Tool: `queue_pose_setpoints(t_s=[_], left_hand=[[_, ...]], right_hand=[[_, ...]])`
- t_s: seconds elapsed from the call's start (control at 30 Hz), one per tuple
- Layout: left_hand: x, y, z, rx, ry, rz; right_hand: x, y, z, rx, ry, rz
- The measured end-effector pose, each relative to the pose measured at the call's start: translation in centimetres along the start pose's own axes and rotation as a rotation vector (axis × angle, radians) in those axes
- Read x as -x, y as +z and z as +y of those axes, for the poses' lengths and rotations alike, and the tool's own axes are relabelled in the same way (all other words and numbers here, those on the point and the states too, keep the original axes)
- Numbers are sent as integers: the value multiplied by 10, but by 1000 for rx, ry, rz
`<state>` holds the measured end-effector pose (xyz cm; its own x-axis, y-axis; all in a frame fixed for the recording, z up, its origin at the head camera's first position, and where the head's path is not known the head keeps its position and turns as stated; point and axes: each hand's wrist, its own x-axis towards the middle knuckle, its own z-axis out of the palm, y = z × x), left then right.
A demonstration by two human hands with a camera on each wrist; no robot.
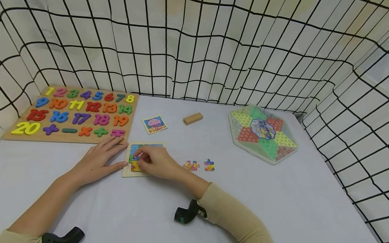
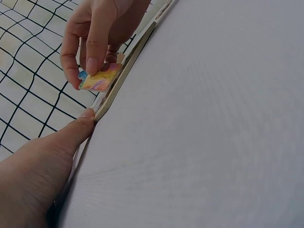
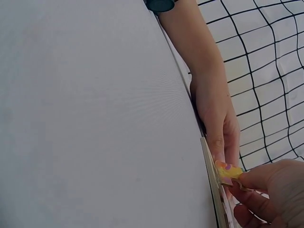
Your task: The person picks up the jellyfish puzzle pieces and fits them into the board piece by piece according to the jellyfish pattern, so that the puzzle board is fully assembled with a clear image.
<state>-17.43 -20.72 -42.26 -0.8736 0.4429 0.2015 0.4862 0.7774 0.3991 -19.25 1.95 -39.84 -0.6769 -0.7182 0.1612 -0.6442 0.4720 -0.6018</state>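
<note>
My right hand point(image 1: 161, 162) pinches a yellow and pink jigsaw piece point(image 2: 102, 80) between thumb and fingers, low over a shallow wooden puzzle tray point(image 1: 132, 175). In the left wrist view the piece stands tilted close to the tray's surface; whether it touches is unclear. Part of a colourful picture shows inside the tray, the rest hidden under the right hand. With fingers extended, my left hand point(image 1: 94, 162) lies at the tray's left side, its thumb against the edge. To the right lie two loose jigsaw pieces, one pink and yellow point(image 1: 191, 165), one blue and yellow point(image 1: 209, 165).
A wooden number board point(image 1: 64, 139) lies back left, close to the left fingertips. Behind the tray are a small picture card point(image 1: 154, 124) and a wooden block point(image 1: 192, 118). A hexagonal game board point(image 1: 262, 128) lies back right. Black netting surrounds the white table.
</note>
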Motion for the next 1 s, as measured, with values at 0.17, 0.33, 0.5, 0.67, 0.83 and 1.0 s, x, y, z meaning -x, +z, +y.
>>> queue_pose_setpoints(t_s=[0.17, 0.33, 0.5, 0.67, 0.83, 1.0], left_hand=[[1, -1, -1, 6, -4, -8], [0, -1, -1, 13, -8, -19], [0, -1, 0, 2, -2, -17], [0, -1, -1, -6, 2, -13], [0, 0, 0, -6, -5, -13], [-1, 0, 0, -3, -17, -16]], right_hand=[[-4, 4, -2, -32, 8, -22], [-6, 8, -2, -32, 8, -18], [-6, 9, -4, -25, 23, -4], [-6, 11, -5, -24, 40, 19], [-7, 11, -4, -5, 32, 45], [-9, 11, -3, 78, 23, 63]])
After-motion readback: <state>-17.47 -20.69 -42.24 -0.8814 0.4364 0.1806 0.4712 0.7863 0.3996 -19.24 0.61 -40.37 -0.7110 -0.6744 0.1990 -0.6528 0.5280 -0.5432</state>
